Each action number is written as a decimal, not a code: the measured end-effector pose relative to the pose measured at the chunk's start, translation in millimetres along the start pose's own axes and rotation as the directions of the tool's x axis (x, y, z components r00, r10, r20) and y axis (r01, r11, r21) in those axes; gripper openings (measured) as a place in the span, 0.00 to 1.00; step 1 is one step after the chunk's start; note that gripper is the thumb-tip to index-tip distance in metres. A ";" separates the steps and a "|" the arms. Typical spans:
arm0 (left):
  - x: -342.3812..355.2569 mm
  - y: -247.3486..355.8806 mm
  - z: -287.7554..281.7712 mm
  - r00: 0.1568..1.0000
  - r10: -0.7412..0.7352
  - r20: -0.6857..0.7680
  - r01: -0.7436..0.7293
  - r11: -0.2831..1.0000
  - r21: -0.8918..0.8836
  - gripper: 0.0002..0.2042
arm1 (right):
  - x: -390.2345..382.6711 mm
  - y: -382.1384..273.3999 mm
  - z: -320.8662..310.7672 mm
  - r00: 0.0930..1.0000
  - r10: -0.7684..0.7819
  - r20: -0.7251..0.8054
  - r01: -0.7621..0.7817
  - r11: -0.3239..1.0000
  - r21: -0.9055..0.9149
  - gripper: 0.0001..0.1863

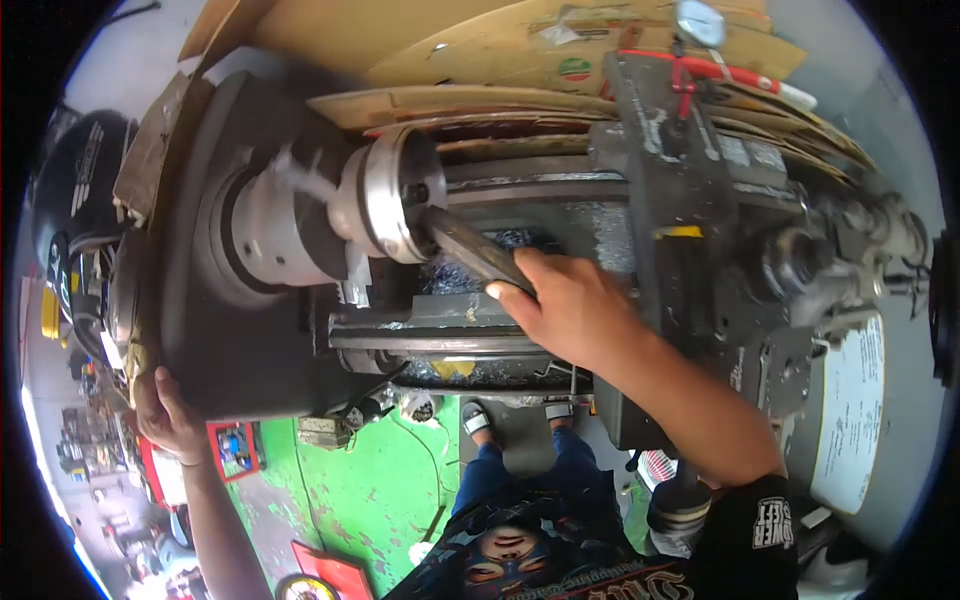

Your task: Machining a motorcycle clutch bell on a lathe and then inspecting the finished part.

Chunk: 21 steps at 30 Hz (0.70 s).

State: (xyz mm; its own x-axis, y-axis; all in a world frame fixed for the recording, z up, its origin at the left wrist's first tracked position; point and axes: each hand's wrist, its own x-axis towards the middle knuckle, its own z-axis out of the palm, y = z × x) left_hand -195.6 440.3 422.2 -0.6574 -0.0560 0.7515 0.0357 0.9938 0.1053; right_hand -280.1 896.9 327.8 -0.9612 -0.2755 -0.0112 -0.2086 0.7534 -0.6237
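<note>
A shiny round metal workpiece [385, 200] is mounted at the chuck [285, 220] of a grey lathe. My right hand [570, 300] is closed around a dark metal bar [475, 248]. The bar slants up to the left, and its far end is at the workpiece's open face; whether it touches inside is hard to tell. At the lower left corner of the headstock [230, 350], my left hand [172, 418] has its fingers curled. What they grip there is hidden.
Right of the workpiece stands the carriage [680, 250]. Metal shavings [460, 275] lie around the bed rails [450, 343]. Cardboard sheets [480, 100] lean behind the lathe. A dial gauge [700, 22] is at the top right, and a motorcycle [85, 200] stands at the left.
</note>
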 end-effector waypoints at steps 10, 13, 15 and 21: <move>3.2 -4.7 2.2 0.997 0.059 -0.056 -0.058 0.998 0.016 0.19 | -104.8 -13.2 -8.5 0.925 0.380 -0.014 -0.368 0.904 0.217 0.17; 1.1 -4.7 2.0 0.993 0.087 -0.077 -0.084 0.996 0.033 0.19 | -131.7 -18.1 -1.1 0.899 0.438 0.024 -0.429 0.865 0.261 0.16; 2.1 1.0 4.7 0.991 0.075 -0.107 -0.070 0.996 0.053 0.19 | -142.7 -24.6 4.8 0.902 0.431 0.028 -0.426 0.875 0.228 0.16; 5.2 -16.0 11.5 0.998 -0.002 -0.065 0.004 0.999 0.032 0.19 | -191.1 -44.4 13.7 0.932 0.363 -0.016 -0.352 0.914 0.201 0.13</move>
State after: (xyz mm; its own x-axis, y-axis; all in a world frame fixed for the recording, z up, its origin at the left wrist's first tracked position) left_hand -208.3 425.2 416.9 -0.6073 -0.0640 0.7919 0.0094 0.9961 0.0877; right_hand -84.7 907.9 346.9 -0.9743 0.0262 -0.2239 0.1841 0.6654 -0.7234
